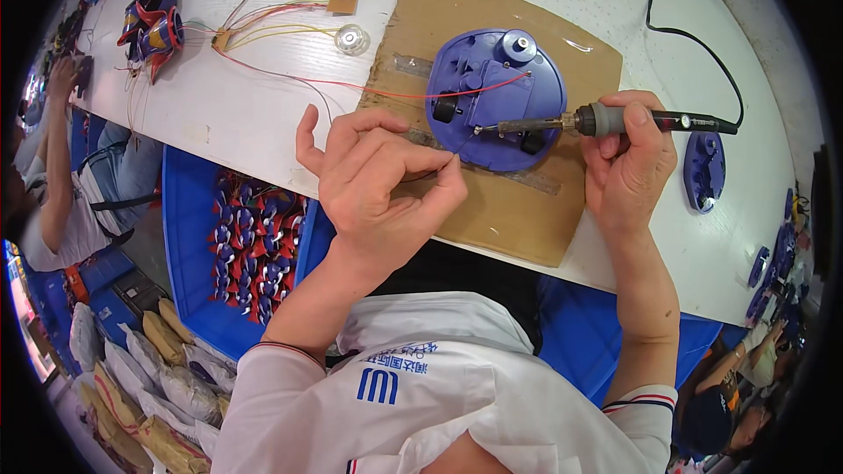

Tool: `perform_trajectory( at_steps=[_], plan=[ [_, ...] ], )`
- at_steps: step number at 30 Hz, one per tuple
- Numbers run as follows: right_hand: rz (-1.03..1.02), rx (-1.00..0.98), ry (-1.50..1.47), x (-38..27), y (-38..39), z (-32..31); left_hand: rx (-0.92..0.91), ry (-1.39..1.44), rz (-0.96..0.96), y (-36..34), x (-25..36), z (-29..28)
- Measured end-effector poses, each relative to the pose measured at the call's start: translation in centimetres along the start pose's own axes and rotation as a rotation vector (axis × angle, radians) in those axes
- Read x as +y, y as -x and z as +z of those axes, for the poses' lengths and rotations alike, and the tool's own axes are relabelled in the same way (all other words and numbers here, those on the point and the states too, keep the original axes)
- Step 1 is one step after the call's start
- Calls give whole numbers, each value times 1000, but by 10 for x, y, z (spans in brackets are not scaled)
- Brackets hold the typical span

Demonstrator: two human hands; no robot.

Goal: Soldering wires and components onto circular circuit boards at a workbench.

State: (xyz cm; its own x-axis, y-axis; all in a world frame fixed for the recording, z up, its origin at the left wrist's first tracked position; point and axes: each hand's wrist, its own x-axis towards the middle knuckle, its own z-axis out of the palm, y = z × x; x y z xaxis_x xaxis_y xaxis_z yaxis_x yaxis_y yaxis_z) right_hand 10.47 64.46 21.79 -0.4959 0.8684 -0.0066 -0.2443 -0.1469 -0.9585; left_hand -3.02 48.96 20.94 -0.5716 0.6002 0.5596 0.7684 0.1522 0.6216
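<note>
My right hand (pixel 637 154) grips a soldering iron (pixel 606 120), its metal tip over a small contact near the lower left of a purple oval plastic base (pixel 500 101) with black wheels and a silver part. My left hand (pixel 386 184) pinches a thin dark wire (pixel 457 152) just below that contact. A red wire (pixel 378 88) runs to another contact higher on the base, which lies on a taped cardboard sheet (pixel 580 70). To the left, a small board (pixel 342 3) and a round clear speaker (pixel 351 39) hang off colored wires.
Wired blue-red parts (pixel 161 35) lie upper left; purple bases (pixel 704 171) lie right on the white table (pixel 702 263). A black cord (pixel 694 44) trails from the iron. Blue bins (pixel 189 281) stand below, beside stacked sacks (pixel 158 386). Co-workers (pixel 53 219) (pixel 720 395) work at both sides.
</note>
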Motion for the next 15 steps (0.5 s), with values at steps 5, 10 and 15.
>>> perform_trajectory(
  at_steps=[5,10,15],
  plan=[
    [-9,-8,3,0,1,2,10,-35,17,1,-1,2],
    [-7,-10,-5,-2,2,2,10,-36,35,0,-1,2],
    [-18,14,33,-2,3,4,6,-11,31,1,-2,2]
  ],
)
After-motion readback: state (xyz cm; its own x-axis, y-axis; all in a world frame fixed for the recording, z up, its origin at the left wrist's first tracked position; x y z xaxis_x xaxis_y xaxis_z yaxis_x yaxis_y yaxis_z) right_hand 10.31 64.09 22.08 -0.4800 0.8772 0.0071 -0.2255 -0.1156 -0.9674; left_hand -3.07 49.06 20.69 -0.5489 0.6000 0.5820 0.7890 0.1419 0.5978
